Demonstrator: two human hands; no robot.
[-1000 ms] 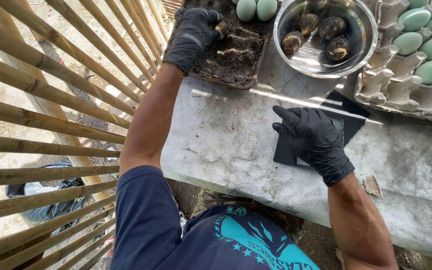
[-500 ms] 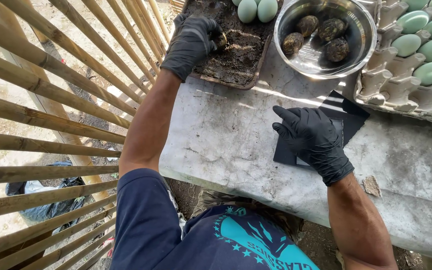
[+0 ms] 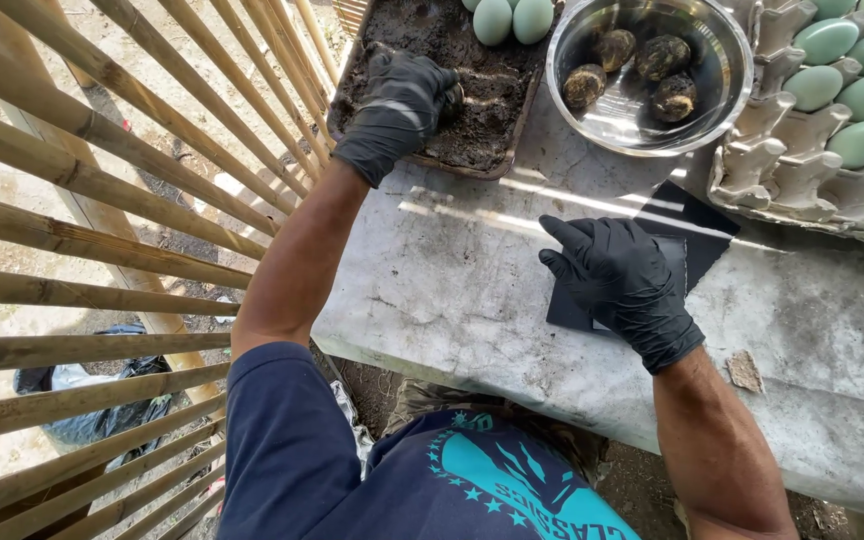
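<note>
Since a second ago the left hand [image 3: 399, 105] has slid off the far edge of the tray [image 3: 407, 160] into the dark mud, curling around a lump, possibly a coated egg. The right hand [image 3: 620, 277] stays flat, fingers spread, pressing a black sheet [image 3: 697, 235] on the concrete slab [image 3: 452, 290]; the sheet's long axis runs toward the metal bowl [image 3: 727, 90].

Outdoor rural egg-processing spot, farmyard-like: rough grey concrete slab bench [image 3: 452, 290], slatted bamboo fence [image 3: 102, 200] over bare dirt ground, grey cardboard egg tray [image 3: 782, 170] of pale green eggs [image 3: 832, 40], shallow tray of dark mud [image 3: 482, 90], steel bowl [image 3: 732, 80] with mud-coated eggs [image 3: 664, 57].
</note>
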